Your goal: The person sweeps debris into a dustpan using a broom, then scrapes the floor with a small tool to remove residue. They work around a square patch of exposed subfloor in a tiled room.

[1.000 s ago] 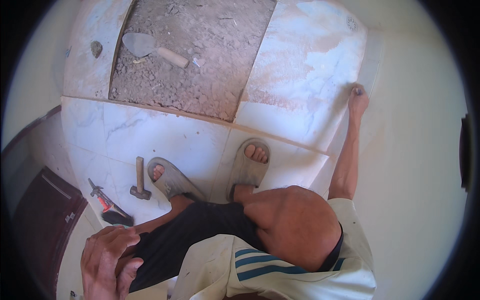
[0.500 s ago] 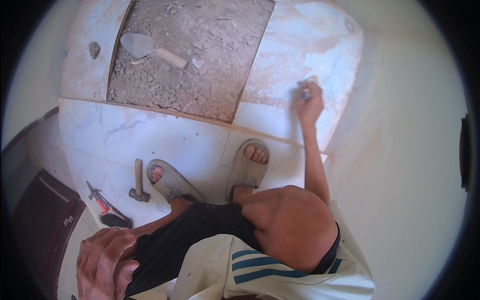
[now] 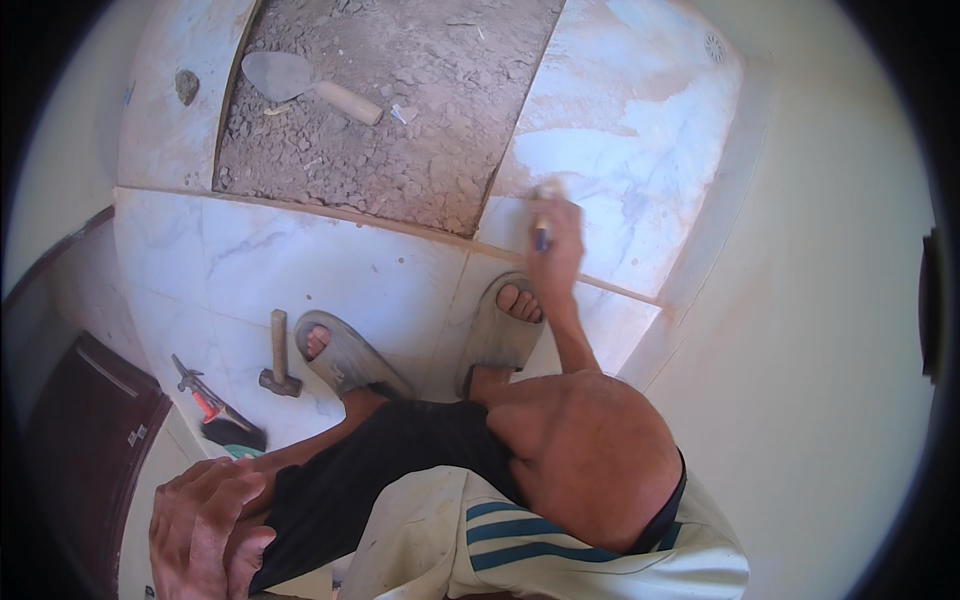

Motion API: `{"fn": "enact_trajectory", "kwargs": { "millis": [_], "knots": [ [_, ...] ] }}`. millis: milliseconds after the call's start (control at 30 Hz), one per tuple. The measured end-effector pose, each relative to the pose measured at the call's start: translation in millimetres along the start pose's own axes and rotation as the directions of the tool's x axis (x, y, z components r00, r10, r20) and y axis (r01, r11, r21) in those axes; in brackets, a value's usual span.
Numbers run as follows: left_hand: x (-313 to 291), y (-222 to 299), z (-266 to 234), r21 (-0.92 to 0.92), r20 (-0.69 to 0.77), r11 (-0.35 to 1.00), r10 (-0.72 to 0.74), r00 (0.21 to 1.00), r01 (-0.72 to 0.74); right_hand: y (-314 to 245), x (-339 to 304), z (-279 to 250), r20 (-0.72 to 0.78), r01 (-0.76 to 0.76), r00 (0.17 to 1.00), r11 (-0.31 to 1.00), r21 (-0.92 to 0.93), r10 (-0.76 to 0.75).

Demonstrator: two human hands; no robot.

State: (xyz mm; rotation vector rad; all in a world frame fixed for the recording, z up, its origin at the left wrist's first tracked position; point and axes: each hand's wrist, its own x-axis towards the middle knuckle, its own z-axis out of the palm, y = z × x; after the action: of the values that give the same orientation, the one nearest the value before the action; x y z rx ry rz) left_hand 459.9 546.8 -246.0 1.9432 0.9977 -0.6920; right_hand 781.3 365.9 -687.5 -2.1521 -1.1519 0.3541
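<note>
Right hand (image 3: 558,248) grips a blurred, perhaps bristled tool (image 3: 542,237) over dust-smeared tile (image 3: 622,170), left hand (image 3: 205,525) slackly unclenched.

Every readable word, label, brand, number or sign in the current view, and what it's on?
No readable text.
Dark red panel: small pale marks, too small to read.
White scrap on the rubble: too small to tell if printed.
Tool in the right hand: blurred, cannot tell.
Trowel, hammer: no lettering visible.

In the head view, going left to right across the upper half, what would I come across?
Grey lump, trowel with a pale handle, small white scrap, right hand gripping a blurred tool, round drain cover.
</note>
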Motion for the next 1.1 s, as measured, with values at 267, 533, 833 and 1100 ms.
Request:
{"fn": "enact_trajectory", "kwargs": {
  "millis": [267, 533, 833, 1100],
  "knots": [
    [3.2, 1.3, 9.1, 0.025, -0.16, 0.993, -0.11, 0.981, 0.116, -5.1, 19.7, -44.4, -0.134, -0.245, 0.959, 0.968, 0.055, 0.25],
    [1.6, 2.5, -4.5, 0.05, 0.022, 0.998, -0.032, 0.999, 0.031, -55.5, -9.5, 23.9, 0.27, -0.118, 0.962, 0.848, 0.518, -0.031],
    [10.8, -34.0, 18.4, 0.103, -0.213, 0.979, 0.193, 0.958, -0.174, 148.4, 31.3, -149.8, -0.186, -0.211, 0.969, 0.941, -0.266, 0.165],
    [4.0, -42.9, 16.2, 0.11, -0.1, 0.994, 0.017, 0.995, -0.006, 163.4, 144.5, -163.6, -0.259, 0.074, 0.955, 0.964, -0.256, -0.142]
  ]
}}
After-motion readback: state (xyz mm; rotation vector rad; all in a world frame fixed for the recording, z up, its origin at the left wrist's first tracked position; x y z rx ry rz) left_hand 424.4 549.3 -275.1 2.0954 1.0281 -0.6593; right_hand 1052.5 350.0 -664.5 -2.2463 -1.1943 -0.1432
